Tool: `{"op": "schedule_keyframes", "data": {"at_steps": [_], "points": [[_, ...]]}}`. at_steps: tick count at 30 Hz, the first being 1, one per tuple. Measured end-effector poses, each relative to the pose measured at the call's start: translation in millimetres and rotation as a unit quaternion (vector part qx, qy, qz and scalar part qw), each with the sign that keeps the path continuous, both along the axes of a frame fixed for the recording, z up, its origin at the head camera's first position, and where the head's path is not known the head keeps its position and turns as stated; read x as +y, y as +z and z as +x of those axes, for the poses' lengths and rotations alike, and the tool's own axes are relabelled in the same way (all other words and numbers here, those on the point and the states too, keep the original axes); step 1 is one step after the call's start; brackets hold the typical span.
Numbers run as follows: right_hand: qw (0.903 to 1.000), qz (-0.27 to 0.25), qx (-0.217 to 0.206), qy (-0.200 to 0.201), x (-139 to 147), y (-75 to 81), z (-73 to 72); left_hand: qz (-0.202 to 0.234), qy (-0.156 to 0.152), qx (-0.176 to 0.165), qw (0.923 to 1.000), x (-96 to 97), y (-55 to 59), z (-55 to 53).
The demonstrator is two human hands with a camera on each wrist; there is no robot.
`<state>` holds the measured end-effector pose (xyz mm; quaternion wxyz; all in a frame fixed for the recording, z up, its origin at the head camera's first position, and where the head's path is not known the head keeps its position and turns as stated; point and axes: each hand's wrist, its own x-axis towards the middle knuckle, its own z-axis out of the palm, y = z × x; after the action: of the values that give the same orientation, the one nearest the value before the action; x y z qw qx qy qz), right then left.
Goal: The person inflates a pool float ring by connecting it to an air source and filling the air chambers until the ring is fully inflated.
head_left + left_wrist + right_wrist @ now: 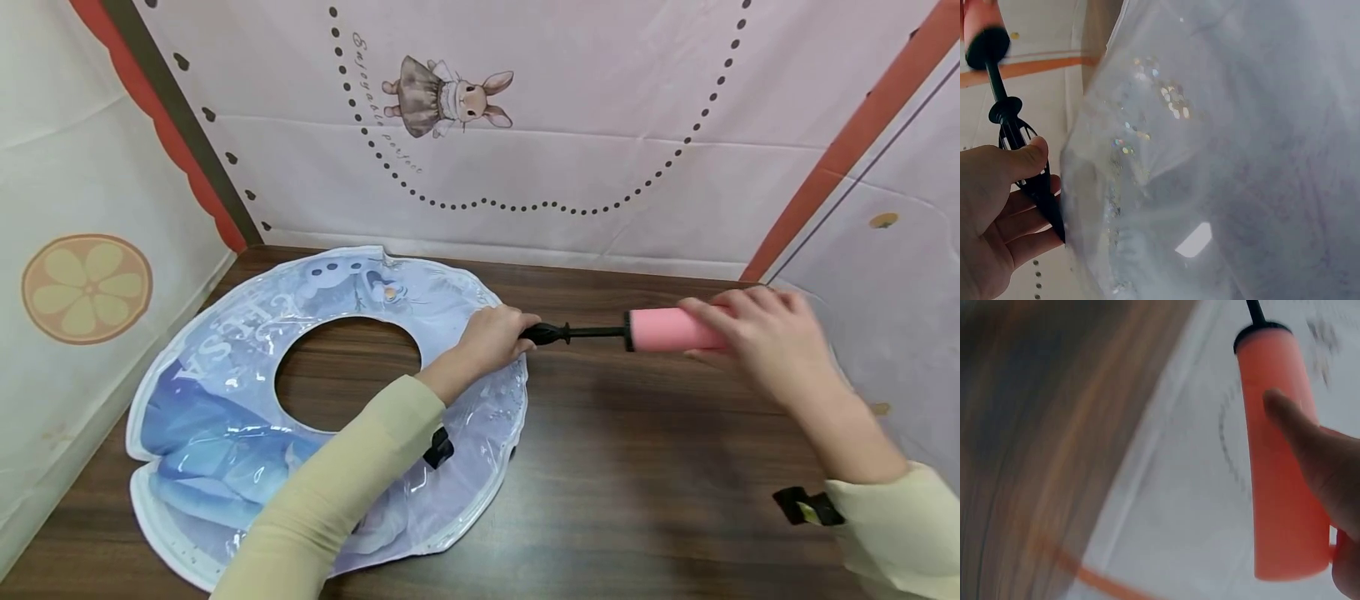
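My left hand grips the black tapered end piece of a hand air pump, at the right edge of a partly inflated swim ring. In the left wrist view the piece's narrow tip meets the ring's clear plastic; whether it sits in a valve cannot be seen. A thin black rod joins that piece to the pump's pink barrel. My right hand holds the barrel near its far end, thumb along its side in the right wrist view. The pump lies roughly level above the table.
Beneath everything is a dark brown wooden table. Printed cloth walls with a rabbit picture stand behind and at both sides. Wrinkles and a fold mark the ring's left side, and bare wood shows through its centre hole.
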<state>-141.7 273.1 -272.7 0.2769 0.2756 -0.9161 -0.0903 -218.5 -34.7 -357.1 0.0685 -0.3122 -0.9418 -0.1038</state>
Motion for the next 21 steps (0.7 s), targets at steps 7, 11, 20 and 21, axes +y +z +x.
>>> {"op": "schedule_keyframes", "data": {"at_steps": [7, 11, 20, 21], "points": [[0.9984, 0.007, 0.038, 0.041, -46, -16.8, -14.2, 0.002, -0.009, 0.013, 0.9999, 5.9, 2.9, 4.8], [0.9989, 0.01, 0.026, 0.039, -53, -18.5, -15.1, 0.011, -0.007, 0.005, 0.9999, 6.4, 4.1, 5.5], [0.9998, 0.005, -0.01, 0.016, -16, -1.6, -7.1, 0.011, -0.004, -0.017, 0.9998, 3.9, 5.5, 3.6], [0.9998, 0.002, -0.019, 0.008, -9, 1.0, -5.1, 0.01, -0.004, -0.017, 0.9998, 3.3, 5.8, 3.6]]}}
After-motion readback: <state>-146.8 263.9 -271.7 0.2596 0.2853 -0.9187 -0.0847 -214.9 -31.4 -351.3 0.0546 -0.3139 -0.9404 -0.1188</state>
